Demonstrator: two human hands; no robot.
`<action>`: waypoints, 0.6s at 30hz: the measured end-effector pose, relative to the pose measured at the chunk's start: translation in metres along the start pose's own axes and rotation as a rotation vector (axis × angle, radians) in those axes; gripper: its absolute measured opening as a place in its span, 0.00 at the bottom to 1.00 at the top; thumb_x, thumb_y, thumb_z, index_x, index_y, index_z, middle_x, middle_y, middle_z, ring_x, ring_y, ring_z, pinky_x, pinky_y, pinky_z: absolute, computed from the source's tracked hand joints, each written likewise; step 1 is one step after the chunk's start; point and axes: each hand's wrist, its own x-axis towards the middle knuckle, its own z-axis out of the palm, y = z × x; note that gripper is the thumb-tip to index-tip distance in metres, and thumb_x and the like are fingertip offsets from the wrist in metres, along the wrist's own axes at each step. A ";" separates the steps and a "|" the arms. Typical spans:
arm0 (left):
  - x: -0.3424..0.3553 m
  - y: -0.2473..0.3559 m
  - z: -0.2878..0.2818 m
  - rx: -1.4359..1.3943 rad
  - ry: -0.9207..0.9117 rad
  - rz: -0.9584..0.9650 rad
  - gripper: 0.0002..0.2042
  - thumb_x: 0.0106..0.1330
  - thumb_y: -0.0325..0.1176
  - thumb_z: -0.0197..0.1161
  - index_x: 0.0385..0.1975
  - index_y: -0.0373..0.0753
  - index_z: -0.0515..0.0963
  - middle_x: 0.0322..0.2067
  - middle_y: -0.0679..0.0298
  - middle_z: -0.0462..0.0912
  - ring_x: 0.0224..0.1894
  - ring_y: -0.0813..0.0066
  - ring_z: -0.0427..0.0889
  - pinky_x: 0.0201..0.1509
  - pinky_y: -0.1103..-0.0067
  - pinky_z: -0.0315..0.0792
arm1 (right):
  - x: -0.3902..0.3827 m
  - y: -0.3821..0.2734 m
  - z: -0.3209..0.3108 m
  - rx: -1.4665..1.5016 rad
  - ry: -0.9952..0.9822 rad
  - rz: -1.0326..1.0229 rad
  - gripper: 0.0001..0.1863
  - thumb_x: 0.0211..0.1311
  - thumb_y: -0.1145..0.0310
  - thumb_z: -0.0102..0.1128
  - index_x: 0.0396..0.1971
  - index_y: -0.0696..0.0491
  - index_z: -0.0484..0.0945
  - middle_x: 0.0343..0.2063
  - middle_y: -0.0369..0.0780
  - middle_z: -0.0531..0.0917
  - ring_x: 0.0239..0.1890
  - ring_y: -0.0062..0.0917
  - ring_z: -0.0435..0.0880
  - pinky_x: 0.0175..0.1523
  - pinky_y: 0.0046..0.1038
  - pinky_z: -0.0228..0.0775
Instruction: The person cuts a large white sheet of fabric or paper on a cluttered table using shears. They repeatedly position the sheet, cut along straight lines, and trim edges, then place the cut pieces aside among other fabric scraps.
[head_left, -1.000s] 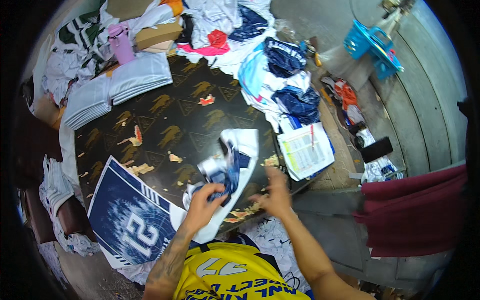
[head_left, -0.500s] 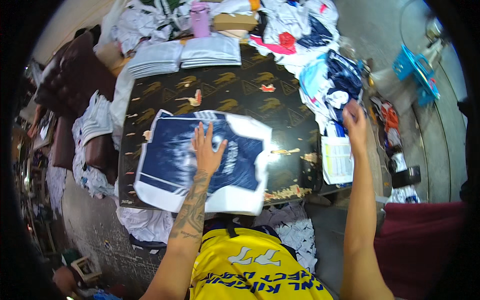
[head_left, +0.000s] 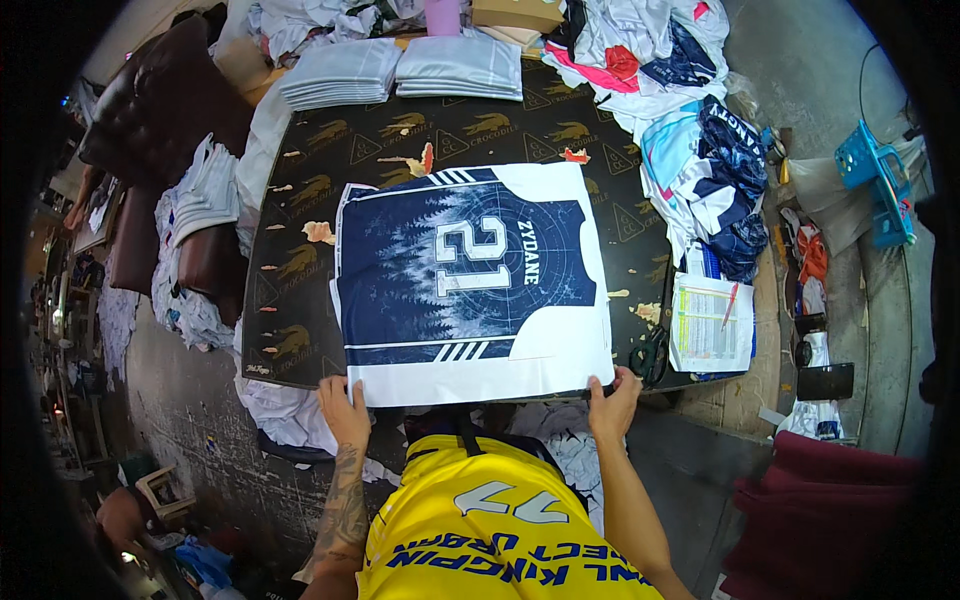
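A large white sheet printed with a navy jersey panel (head_left: 470, 280) lies flat on the dark patterned table (head_left: 300, 200). My left hand (head_left: 345, 408) pinches its near left corner at the table's front edge. My right hand (head_left: 612, 400) grips the near right corner. Both forearms come up from below, over my yellow shirt.
Black scissors (head_left: 652, 352) and a printed paper sheet with a pen (head_left: 712, 322) lie at the table's right. Folded grey stacks (head_left: 400, 72) sit at the far edge. Loose jerseys (head_left: 705, 165) pile at the right, a blue plastic basket (head_left: 880, 185) beyond them. More fabric heaps lie at the left.
My right hand came back from the pile at the right to the sheet's near right corner. My left hand slid from the sheet's middle to its near left corner. The sheet now lies squared.
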 end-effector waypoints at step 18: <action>0.258 0.048 -0.042 -0.371 -0.061 -0.080 0.15 0.72 0.42 0.74 0.40 0.35 0.84 0.31 0.65 0.85 0.24 0.71 0.81 0.28 0.71 0.70 | 0.248 -0.156 0.007 0.206 -0.503 -0.236 0.15 0.68 0.63 0.75 0.40 0.60 0.86 0.33 0.40 0.82 0.32 0.24 0.79 0.41 0.30 0.71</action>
